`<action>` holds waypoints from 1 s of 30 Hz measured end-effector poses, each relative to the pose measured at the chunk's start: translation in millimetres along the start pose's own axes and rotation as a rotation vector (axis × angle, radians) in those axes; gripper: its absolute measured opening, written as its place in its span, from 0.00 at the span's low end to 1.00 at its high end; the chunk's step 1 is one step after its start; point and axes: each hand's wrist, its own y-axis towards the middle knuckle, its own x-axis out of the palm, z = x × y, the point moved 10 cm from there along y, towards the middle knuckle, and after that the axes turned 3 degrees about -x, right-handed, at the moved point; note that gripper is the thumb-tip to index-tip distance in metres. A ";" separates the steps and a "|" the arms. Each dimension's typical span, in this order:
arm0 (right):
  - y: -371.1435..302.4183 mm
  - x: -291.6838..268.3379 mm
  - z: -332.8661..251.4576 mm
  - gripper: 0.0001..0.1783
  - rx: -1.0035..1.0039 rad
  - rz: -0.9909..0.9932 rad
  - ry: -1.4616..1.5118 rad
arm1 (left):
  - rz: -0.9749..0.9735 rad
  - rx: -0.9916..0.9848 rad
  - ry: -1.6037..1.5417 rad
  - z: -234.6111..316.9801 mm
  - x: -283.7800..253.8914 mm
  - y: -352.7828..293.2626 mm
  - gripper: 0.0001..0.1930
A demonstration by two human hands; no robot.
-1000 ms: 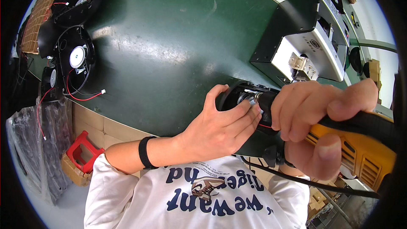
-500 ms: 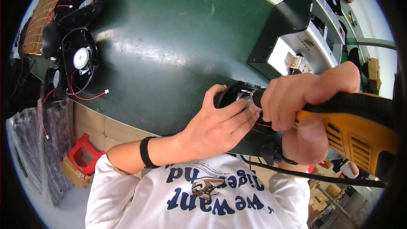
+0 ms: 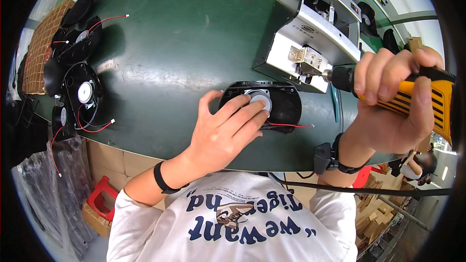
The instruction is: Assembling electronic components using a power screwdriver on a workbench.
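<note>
My left hand [image 3: 221, 131] holds a round speaker [image 3: 262, 101] down in a black plastic housing [image 3: 286, 106] on the table, its fingers lying across the speaker's grey back and its thumb by the housing's left edge. A red wire [image 3: 291, 125] with a white plug runs from the speaker to the right. My right hand [image 3: 393, 99] is wrapped round a yellow and black power screwdriver [image 3: 420, 102]. The screwdriver's tip touches or nearly touches the metal bracket [image 3: 308, 58] on the front of a silver and black screw feeder [image 3: 291, 39].
Several black housings with speakers [image 3: 85, 92] and loose red wires sit at the table's left edge, near a brown woven box [image 3: 46, 51]. A black cable [image 3: 349, 190] crosses below my right forearm. A red stool [image 3: 103, 198] stands on the floor at left.
My right hand has carried the screwdriver up from the speaker to the screw feeder's bracket. My left hand stays on the speaker. The view has shifted, showing more of the housing.
</note>
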 end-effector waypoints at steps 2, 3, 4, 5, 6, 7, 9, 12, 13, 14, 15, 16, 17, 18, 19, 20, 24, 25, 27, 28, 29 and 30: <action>-2.1 -1.7 -0.7 0.22 0.003 0.029 -0.021 | -0.012 0.009 -0.010 2.4 0.4 2.6 0.24; -2.3 0.1 3.0 0.21 0.011 0.021 -0.030 | -0.019 0.003 -0.006 1.5 0.1 2.1 0.23; -2.7 1.2 6.4 0.21 0.020 0.013 -0.039 | -0.020 -0.003 0.000 0.7 -0.9 1.7 0.23; -2.8 1.1 9.0 0.21 0.020 0.011 -0.030 | -0.028 -0.016 0.007 -0.7 -1.1 1.3 0.23; -2.7 2.7 8.7 0.20 0.016 -0.016 -0.022 | -0.037 -0.022 0.005 -1.3 -0.3 1.8 0.23; -2.5 4.5 8.7 0.19 0.013 -0.044 -0.013 | -0.039 -0.022 0.004 -2.0 0.4 1.8 0.23; -1.0 4.9 8.6 0.20 0.025 -0.069 -0.013 | 0.000 0.022 0.021 1.3 -1.9 2.2 0.23; -0.7 7.4 7.6 0.20 0.063 -0.108 0.017 | 0.022 0.018 0.001 0.0 0.1 3.3 0.22; -1.7 9.7 10.0 0.20 0.088 -0.124 0.049 | 0.021 0.012 0.004 -0.9 0.7 2.9 0.22; -3.0 11.8 11.7 0.20 0.091 -0.126 0.055 | 0.026 0.000 -0.009 -2.2 0.4 2.6 0.22; -5.3 13.5 16.1 0.21 0.123 -0.114 0.041 | 0.028 -0.011 -0.028 -3.2 0.6 2.5 0.22; -7.6 14.3 19.5 0.22 0.155 -0.101 0.027 | 0.025 -0.016 -0.032 -3.9 1.4 3.1 0.22; -7.8 14.2 17.0 0.22 0.163 -0.100 0.027 | 0.034 -0.014 -0.044 -4.0 0.7 4.3 0.23; -5.8 17.8 10.5 0.23 0.130 -0.142 0.019 | 0.046 -0.018 -0.047 -4.9 -0.9 3.8 0.23; -4.4 21.5 2.9 0.24 0.096 -0.182 0.009 | 0.046 -0.027 -0.044 -5.4 -1.8 3.5 0.23; -5.7 24.7 -2.4 0.26 0.105 -0.202 -0.020 | 0.028 -0.019 -0.028 -3.9 -1.3 3.6 0.24; -6.7 29.6 -15.3 0.26 0.243 -0.258 -0.137 | 0.006 -0.004 0.010 -0.9 0.3 2.8 0.24; -7.1 29.2 -14.9 0.26 0.254 -0.253 -0.151 | 0.006 -0.003 0.007 -0.9 0.4 3.4 0.24; -6.7 28.9 -13.2 0.25 0.262 -0.249 -0.146 | 0.005 -0.009 0.009 -1.6 0.4 4.4 0.23; -8.3 25.0 -15.1 0.25 0.268 -0.246 -0.138 | 0.004 -0.008 0.007 -1.5 0.8 4.7 0.23; -9.0 24.5 -15.2 0.25 0.274 -0.242 -0.131 | 0.007 -0.009 0.006 -1.6 1.0 4.9 0.22; -10.8 19.5 -21.7 0.25 0.280 -0.241 -0.120 | 0.010 -0.012 0.008 -1.8 0.6 4.8 0.22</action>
